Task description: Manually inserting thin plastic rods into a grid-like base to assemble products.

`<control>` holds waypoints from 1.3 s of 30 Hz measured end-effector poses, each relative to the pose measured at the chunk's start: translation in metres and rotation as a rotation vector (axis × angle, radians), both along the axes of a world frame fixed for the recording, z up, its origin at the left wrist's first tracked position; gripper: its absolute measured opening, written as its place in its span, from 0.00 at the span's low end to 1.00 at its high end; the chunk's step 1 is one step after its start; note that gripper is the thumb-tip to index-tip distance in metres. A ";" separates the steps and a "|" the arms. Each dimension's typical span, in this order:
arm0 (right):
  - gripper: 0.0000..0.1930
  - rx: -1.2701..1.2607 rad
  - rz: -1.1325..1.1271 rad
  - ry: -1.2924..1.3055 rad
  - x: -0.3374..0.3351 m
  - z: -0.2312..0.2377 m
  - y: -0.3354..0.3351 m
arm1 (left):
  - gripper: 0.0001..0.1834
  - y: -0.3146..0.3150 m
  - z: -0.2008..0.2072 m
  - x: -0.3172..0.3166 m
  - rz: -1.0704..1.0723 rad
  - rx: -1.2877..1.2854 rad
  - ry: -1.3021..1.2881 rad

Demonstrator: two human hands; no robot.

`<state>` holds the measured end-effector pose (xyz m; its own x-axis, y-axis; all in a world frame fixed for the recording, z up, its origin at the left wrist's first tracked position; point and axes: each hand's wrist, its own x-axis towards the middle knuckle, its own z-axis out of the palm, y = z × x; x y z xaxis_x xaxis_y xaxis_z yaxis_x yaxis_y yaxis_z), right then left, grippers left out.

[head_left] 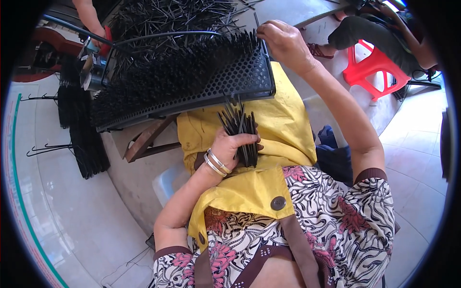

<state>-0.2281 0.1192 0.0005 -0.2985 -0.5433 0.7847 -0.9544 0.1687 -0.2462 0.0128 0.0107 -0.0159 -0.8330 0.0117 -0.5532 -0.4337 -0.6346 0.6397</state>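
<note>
A bundle of thin black sticks (247,139) is clasped in my left hand (230,146), in front of the yellow apron over my lap. Above it stands a black perforated rack (235,79), tilted, with many black sticks (168,72) upright in its holes. The holes along its near right part show bare. At the rack's far right corner, my right hand (285,43) pinches with thumb and fingers close to the last upright sticks. A thin dark stick (257,20) rises beside those fingertips; whether they grip it I cannot tell.
Loose black sticks (144,19) heap behind the rack. Another person's hand (98,36) works at the far left. Hooked black bundles (86,139) lie on the left. A seated person's leg (370,36) and a red plastic stool (377,72) are at right.
</note>
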 end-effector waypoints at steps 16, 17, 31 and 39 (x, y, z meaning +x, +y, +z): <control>0.12 0.297 0.171 -1.288 0.124 0.012 0.033 | 0.14 0.004 0.006 0.000 0.126 -0.058 -0.027; 0.10 0.259 0.169 -1.274 0.130 0.008 0.033 | 0.14 0.005 0.007 -0.001 0.126 -0.057 -0.027; 0.04 0.056 0.067 -1.211 0.143 -0.004 0.034 | 0.12 0.012 0.006 -0.003 0.157 -0.204 0.098; 0.04 -0.062 0.097 -1.496 0.125 0.000 0.040 | 0.08 0.012 0.004 0.001 0.168 -0.165 0.033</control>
<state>-0.1028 0.1594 0.0000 -0.7898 -0.5854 -0.1827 0.1720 0.0746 -0.9823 0.0138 0.0226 -0.0121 -0.8332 -0.2171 -0.5085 -0.3078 -0.5819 0.7528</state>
